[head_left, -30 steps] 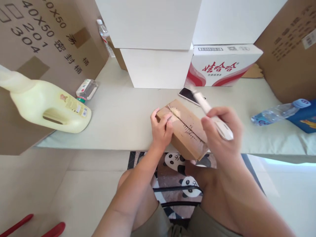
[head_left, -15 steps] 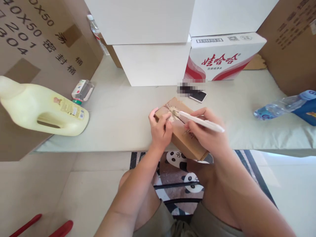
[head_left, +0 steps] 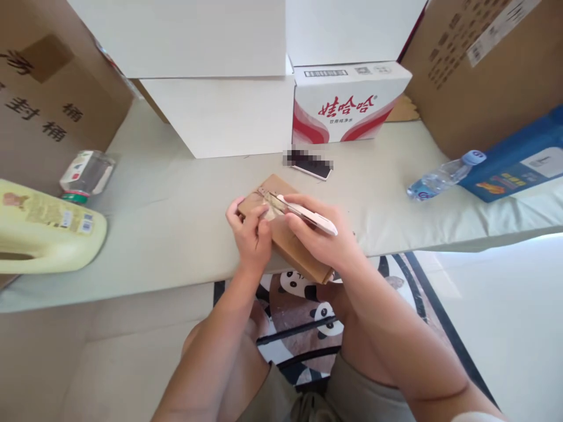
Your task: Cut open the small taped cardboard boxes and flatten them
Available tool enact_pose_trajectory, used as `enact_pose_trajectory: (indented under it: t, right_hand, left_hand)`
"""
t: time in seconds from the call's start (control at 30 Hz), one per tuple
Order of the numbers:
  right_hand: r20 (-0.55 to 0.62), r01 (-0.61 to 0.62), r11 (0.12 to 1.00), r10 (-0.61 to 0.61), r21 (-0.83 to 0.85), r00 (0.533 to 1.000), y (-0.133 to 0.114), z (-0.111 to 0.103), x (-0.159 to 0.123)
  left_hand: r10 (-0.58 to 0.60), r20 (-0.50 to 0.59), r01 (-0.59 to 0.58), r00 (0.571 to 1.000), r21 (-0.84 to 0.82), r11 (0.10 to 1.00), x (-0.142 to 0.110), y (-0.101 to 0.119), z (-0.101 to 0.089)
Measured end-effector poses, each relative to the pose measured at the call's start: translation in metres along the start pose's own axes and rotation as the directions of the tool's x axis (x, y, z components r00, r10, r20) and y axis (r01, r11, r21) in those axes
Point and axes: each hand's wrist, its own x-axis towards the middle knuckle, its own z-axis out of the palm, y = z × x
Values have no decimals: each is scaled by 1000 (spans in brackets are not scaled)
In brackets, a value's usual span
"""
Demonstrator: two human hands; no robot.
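Note:
A small brown cardboard box point(head_left: 294, 245) lies slanted at the front edge of the cloth-covered table point(head_left: 185, 234), its near end jutting past the edge. My left hand point(head_left: 254, 235) rests on its far left end, fingers curled and pressing a small pale tan piece point(head_left: 273, 208) against the top. What kind of thing that piece is, I cannot make out. My right hand point(head_left: 319, 231) grips a white-handled knife point(head_left: 313, 219). Its thin blade points left and meets the pale piece close to my left fingertips. Dark specks lie on the box top around it.
Behind the box lies a phone point(head_left: 310, 166). White cartons point(head_left: 220, 117) and a red-and-white carton point(head_left: 345, 111) stand at the back. A yellow jug point(head_left: 53, 234) and a clear jar point(head_left: 90, 176) are left; a water bottle point(head_left: 444, 176) and a blue package point(head_left: 519, 161) are right.
The view has swung right, so everything appears further left. Both hands keep their holds, and the knife handle lies turned a little differently, its blade still at the pale piece.

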Motion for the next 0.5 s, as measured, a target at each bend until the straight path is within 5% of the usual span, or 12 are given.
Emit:
enact_pose_trajectory:
  t: [0.5]
  right_hand:
    - [-38, 1, 998, -3, -55, 999, 0, 2, -2]
  left_hand:
    - [-45, 37, 43, 998, 48, 998, -2, 6, -3]
